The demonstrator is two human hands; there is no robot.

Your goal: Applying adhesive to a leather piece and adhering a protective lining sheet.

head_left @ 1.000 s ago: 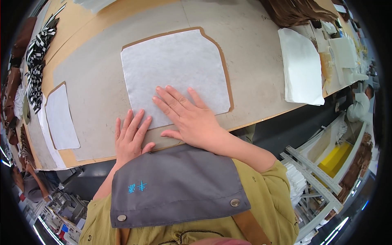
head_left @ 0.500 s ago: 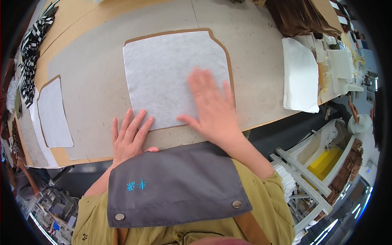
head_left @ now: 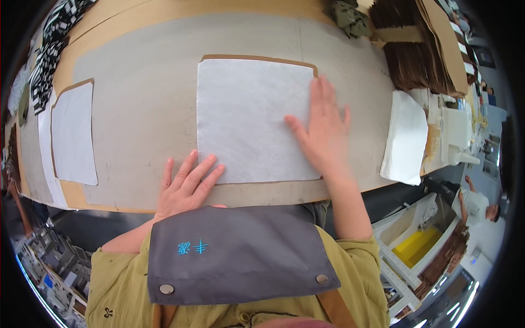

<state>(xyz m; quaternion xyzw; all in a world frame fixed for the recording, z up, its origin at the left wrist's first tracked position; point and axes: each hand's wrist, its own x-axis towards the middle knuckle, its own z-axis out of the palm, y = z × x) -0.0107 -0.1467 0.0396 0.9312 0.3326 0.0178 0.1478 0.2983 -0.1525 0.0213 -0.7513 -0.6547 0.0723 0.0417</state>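
A white sheet [head_left: 251,120] lies flat on the grey tabletop in front of me, with a thin brown edge of the piece beneath it showing along the far side. My right hand [head_left: 325,128] rests on its right part, fingers stretched toward the far right corner and thumb spread out over the white; it holds nothing. At the near left corner, my left hand [head_left: 191,183] lies with fingers apart, the tips touching the sheet's near left edge. The thumb of that hand is mostly hidden by my grey apron [head_left: 240,251].
To the left lies a smaller white piece with a brown edge [head_left: 75,134]. Black-and-white striped cloth [head_left: 52,54] is heaped beyond it. At right are a stack of white sheets [head_left: 404,136], a tall brown stack [head_left: 421,49] and an olive cloth bundle [head_left: 350,16]. A white-framed cart [head_left: 404,257] stands beside the table.
My right hand has moved from the sheet's middle right toward its right edge and far corner. The left hand stays spread at the near left corner. The view has shifted slightly.
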